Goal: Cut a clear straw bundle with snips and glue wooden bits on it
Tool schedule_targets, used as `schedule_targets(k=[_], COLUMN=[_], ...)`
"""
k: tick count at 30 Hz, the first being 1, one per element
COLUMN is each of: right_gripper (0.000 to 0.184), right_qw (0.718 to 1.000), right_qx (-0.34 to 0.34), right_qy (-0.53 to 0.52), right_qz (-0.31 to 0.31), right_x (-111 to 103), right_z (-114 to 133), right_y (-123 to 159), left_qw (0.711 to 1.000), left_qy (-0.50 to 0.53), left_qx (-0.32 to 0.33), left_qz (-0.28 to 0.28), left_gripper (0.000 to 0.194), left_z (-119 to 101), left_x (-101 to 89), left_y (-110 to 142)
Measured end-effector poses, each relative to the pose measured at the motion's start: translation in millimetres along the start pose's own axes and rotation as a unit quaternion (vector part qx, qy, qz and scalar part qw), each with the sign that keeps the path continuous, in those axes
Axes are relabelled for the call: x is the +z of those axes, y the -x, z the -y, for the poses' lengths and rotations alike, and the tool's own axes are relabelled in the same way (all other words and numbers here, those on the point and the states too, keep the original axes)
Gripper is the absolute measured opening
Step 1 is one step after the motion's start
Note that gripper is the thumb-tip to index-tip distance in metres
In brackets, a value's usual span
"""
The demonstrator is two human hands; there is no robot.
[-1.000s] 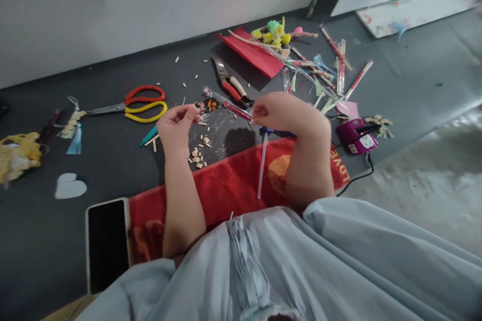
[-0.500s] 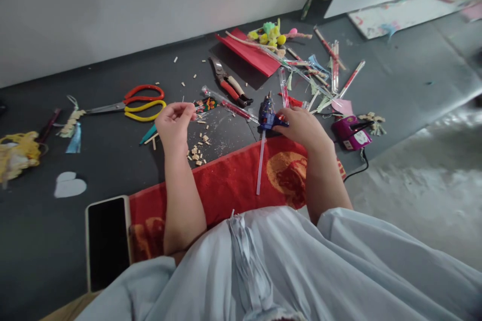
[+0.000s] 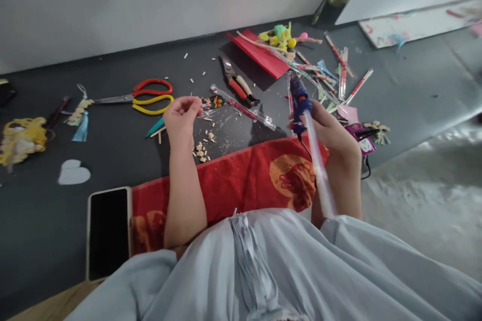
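My right hand [image 3: 333, 133] is wrapped round a small blue glue gun [image 3: 300, 102], lifted off the floor with a clear glue stick [image 3: 319, 170] sticking out of its back toward me. My left hand [image 3: 181, 118] hovers at the left, its fingers curled in a pinch on a small item I cannot make out, next to a little colourful piece [image 3: 211, 103]. Between the hands lies a clear tube with red inside [image 3: 244, 109]. Small wooden bits [image 3: 201, 149] are scattered on the dark floor below my left hand.
A red towel [image 3: 241, 180] lies across the floor in front of my lap, a phone [image 3: 108, 230] at its left. Red-and-yellow scissors [image 3: 145, 98], pruning pliers [image 3: 237, 83], red paper [image 3: 259, 55], pompoms, tassels and tubes lie around. A purple device [image 3: 363, 138] sits right.
My right hand went down to the blue glue gun lying by the towel, took hold of it and lifted it, turning the glue stick toward me. My left hand stayed in place.
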State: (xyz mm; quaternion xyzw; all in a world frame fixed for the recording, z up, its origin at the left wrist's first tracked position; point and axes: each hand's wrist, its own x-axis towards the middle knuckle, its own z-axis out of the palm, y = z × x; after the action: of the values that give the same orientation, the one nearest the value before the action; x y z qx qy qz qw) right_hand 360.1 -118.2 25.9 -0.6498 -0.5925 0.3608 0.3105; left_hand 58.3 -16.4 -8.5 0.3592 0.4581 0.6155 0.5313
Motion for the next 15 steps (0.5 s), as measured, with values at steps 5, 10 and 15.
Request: schedule_targets(k=[5, 10, 15], right_gripper=[0.039, 0.029, 0.035], right_qw=[0.970, 0.955, 0.960], right_qx=[-0.001, -0.063, -0.063], right_qy=[-0.243, -0.288, -0.261], right_qz=[0.002, 0.036, 0.084], right_x=[32.7, 56.7, 75.3], right_z=[22.5, 55.0, 81.8], right_y=[-11.8, -33.4, -52.7], left_qw=[0.994, 0.980, 0.982], left_qy=[0.097, 0.187, 0.177], left_qx=[-0.046, -0.072, -0.068], left_qz=[0.009, -0.009, -0.023], left_gripper=[0.022, 0.017, 0.011], left_z=[-1.4, -2.8, -0.2], left_x=[-2.5, -6.7, -12.5], left_y=[-0.2, -1.9, -5.1])
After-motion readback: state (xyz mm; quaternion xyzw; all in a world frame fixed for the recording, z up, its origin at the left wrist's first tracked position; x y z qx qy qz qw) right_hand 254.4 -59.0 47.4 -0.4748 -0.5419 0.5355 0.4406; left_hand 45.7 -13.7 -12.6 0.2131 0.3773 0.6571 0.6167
